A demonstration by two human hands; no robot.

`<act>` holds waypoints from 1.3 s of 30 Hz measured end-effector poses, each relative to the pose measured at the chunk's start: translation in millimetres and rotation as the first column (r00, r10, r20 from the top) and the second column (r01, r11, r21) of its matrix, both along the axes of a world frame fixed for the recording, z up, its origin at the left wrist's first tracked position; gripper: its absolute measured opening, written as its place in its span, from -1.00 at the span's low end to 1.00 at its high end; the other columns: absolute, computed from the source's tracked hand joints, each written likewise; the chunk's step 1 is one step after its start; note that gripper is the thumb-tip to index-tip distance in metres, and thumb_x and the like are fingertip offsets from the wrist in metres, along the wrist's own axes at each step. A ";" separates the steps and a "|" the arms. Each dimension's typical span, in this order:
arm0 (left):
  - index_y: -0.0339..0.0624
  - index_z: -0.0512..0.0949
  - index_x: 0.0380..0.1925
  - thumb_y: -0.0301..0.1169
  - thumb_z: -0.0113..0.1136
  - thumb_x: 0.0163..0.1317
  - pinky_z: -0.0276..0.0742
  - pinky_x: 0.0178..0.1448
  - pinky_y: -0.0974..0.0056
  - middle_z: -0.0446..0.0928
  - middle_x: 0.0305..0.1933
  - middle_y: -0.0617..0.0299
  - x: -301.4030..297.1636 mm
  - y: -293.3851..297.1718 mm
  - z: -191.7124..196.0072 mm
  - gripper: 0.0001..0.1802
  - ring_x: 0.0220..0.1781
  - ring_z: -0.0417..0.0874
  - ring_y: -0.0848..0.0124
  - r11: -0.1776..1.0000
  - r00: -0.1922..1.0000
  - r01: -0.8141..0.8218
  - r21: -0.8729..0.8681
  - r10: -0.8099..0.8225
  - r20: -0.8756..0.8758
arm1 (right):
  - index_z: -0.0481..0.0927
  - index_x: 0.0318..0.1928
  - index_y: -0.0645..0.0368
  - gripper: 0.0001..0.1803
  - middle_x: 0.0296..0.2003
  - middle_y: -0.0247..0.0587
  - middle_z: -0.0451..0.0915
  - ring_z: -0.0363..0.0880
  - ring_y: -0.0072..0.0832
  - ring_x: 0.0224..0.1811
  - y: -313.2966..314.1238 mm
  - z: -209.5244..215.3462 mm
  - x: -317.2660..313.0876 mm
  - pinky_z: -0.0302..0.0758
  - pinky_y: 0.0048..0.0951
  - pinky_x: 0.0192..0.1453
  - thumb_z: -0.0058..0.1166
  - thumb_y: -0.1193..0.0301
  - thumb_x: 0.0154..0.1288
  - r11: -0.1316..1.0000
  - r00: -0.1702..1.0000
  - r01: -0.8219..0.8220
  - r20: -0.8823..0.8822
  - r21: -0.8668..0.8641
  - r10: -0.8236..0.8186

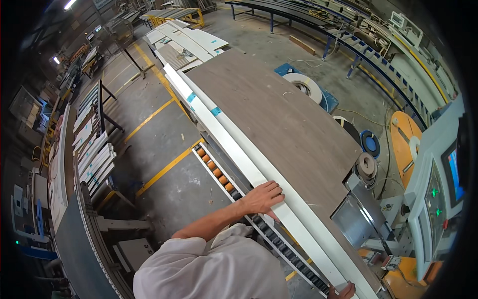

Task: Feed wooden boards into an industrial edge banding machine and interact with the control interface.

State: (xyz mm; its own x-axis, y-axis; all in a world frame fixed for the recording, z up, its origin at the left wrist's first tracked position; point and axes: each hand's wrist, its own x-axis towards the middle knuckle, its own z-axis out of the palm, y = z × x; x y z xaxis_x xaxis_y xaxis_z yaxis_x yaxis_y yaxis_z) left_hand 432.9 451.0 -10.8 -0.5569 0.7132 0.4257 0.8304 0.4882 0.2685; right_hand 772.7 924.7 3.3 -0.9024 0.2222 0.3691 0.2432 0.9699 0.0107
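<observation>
A long narrow white board point(219, 128) with a piece of blue tape runs from far left to near right along the close edge of a brown panel point(279, 109). My left hand point(262, 198) grips its near edge about midway, fingers curled over the top and thumb below. At the lower edge of the picture my right hand point(343, 291), partly cut off, holds the near end of the same board. Beside it, on the brown panel, lies a second white strip point(249, 145), also with blue tape.
A roller track point(219, 175) with orange and black wheels runs along my front. To the right stand a machine with a screen point(452, 169) and a metal plate point(354, 219). Rolls of edging point(303, 87) lie on the floor behind. More white boards point(189, 42) are stacked at the far end.
</observation>
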 end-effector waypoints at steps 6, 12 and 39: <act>-0.13 0.46 -0.08 0.19 0.31 -0.03 0.48 0.16 0.05 0.43 -0.10 0.08 -40.8 -43.0 27.6 -0.30 -0.01 0.51 0.12 0.996 0.987 0.066 0.059 -0.057 -0.151 | 0.62 0.06 0.31 -0.14 0.00 0.10 0.60 0.54 0.06 0.09 -62.5 45.6 -38.2 0.47 0.09 0.22 0.44 -0.21 0.02 0.967 0.972 0.157 -0.206 0.200 -0.115; -0.05 0.45 -0.06 0.15 0.34 -0.07 0.43 0.09 0.12 0.38 -0.15 0.14 -74.2 -74.2 39.2 -0.31 -0.07 0.47 0.18 0.988 0.978 0.140 0.058 -0.129 -0.161 | 0.66 0.07 0.25 -0.10 -0.06 0.03 0.61 0.56 0.04 0.02 -93.2 63.4 -65.7 0.50 0.03 0.16 0.43 -0.29 -0.04 0.976 0.979 0.111 -0.192 0.190 -0.074; -0.37 0.51 0.00 -0.06 0.62 -0.18 0.47 0.10 -0.12 0.47 0.00 -0.17 -202.2 -133.9 24.3 -0.18 0.04 0.50 -0.22 0.996 0.979 0.063 -0.060 -0.051 0.195 | 0.60 0.11 0.22 -0.10 0.08 -0.11 0.61 0.53 -0.17 0.20 -121.5 40.9 -190.6 0.34 -0.14 0.43 0.34 -0.27 -0.04 0.972 0.994 -0.089 -0.075 -0.217 0.074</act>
